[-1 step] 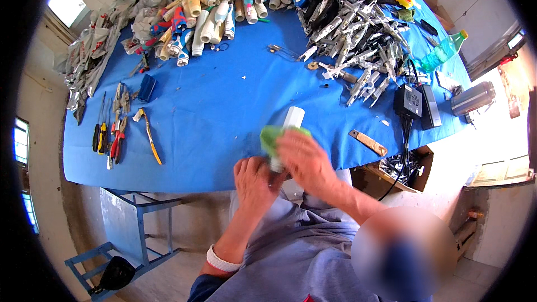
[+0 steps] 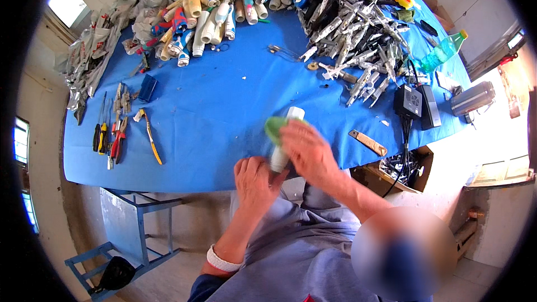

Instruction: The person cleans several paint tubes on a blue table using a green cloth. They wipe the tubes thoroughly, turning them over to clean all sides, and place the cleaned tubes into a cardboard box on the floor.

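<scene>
Head view: the left hand (image 2: 256,178) is curled around the lower end of 1 white tube (image 2: 279,159), which slants up over the near edge of the blue-covered desk (image 2: 207,95). The right hand (image 2: 306,148) holds 1 green cloth (image 2: 273,129) against the tube's upper part. To the left lie red-handled pliers (image 2: 117,144); a brown-handled tool (image 2: 370,144) lies to the right.

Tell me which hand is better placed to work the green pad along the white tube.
The right hand, probably: it holds the green pad at the white tube, toward its far end. The left hand seems occupied steadying the near end.
</scene>
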`<move>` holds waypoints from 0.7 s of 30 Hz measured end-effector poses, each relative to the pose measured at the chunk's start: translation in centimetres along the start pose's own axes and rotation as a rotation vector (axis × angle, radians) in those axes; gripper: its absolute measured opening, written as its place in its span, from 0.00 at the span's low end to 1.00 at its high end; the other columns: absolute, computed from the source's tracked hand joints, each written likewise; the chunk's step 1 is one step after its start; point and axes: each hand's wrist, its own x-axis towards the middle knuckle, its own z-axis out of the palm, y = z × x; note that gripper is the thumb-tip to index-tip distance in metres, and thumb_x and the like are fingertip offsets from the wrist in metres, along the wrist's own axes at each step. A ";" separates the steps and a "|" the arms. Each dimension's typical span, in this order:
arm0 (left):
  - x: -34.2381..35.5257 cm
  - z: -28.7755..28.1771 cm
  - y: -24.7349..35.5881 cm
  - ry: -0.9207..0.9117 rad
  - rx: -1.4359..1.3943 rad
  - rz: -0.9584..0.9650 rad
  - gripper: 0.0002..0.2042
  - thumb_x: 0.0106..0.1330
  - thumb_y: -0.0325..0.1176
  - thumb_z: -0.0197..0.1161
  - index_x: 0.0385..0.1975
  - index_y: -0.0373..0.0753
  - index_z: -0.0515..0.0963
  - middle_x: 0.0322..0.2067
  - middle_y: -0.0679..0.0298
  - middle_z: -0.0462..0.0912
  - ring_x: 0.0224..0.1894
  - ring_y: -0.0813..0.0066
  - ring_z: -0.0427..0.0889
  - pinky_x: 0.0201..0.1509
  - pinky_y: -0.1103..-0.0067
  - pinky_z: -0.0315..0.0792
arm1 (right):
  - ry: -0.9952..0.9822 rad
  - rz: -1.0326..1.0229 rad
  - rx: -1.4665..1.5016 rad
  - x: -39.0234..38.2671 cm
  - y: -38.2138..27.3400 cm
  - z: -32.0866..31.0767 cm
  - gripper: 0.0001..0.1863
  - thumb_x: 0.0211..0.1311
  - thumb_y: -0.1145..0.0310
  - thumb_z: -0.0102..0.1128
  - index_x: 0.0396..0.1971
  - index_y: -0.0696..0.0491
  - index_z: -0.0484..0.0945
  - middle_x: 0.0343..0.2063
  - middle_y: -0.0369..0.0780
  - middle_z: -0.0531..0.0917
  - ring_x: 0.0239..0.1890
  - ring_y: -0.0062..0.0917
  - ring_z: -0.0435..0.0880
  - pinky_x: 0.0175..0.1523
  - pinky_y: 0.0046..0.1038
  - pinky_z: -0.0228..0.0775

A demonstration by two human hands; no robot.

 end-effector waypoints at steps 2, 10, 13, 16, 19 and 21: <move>-0.1 0.2 -0.3 0.016 -0.007 0.019 0.19 0.59 0.47 0.70 0.26 0.36 0.75 0.35 0.60 0.76 0.38 0.57 0.75 0.48 0.63 0.66 | 0.052 0.064 -0.007 2.4 1.8 -0.5 0.08 0.62 0.75 0.63 0.40 0.58 0.83 0.50 0.46 0.84 0.57 0.45 0.80 0.60 0.39 0.73; -0.1 0.1 -0.3 0.020 -0.018 0.037 0.19 0.57 0.48 0.71 0.22 0.38 0.73 0.35 0.60 0.75 0.39 0.57 0.74 0.48 0.63 0.66 | 0.107 0.183 -0.008 2.4 2.5 -0.1 0.08 0.64 0.73 0.64 0.40 0.60 0.83 0.50 0.46 0.84 0.56 0.44 0.80 0.60 0.36 0.73; -0.4 0.0 -0.3 0.004 -0.027 0.030 0.17 0.49 0.42 0.76 0.25 0.38 0.75 0.36 0.60 0.76 0.40 0.58 0.75 0.50 0.62 0.67 | 0.096 0.006 -0.033 0.8 0.4 0.0 0.09 0.58 0.76 0.64 0.39 0.60 0.82 0.49 0.46 0.84 0.56 0.44 0.80 0.61 0.42 0.72; -0.3 0.2 -0.4 0.011 -0.030 0.025 0.16 0.48 0.41 0.76 0.27 0.39 0.77 0.36 0.60 0.76 0.40 0.58 0.75 0.49 0.62 0.67 | -0.067 -0.083 0.097 -1.4 -2.2 0.2 0.07 0.60 0.74 0.65 0.38 0.57 0.83 0.50 0.45 0.84 0.59 0.40 0.80 0.65 0.43 0.69; -0.4 0.4 -0.4 0.026 -0.028 0.021 0.16 0.49 0.41 0.76 0.27 0.39 0.77 0.36 0.61 0.76 0.40 0.59 0.76 0.49 0.62 0.67 | -0.097 -0.099 0.057 -0.5 -1.9 -0.1 0.08 0.60 0.72 0.65 0.39 0.54 0.83 0.48 0.42 0.84 0.59 0.40 0.79 0.65 0.45 0.67; -0.1 0.2 0.0 0.034 -0.025 0.000 0.16 0.50 0.41 0.75 0.26 0.39 0.76 0.36 0.61 0.76 0.39 0.59 0.75 0.49 0.63 0.67 | -0.081 -0.092 -0.018 0.9 0.1 -0.4 0.08 0.61 0.69 0.65 0.40 0.53 0.84 0.48 0.42 0.83 0.58 0.40 0.78 0.66 0.44 0.65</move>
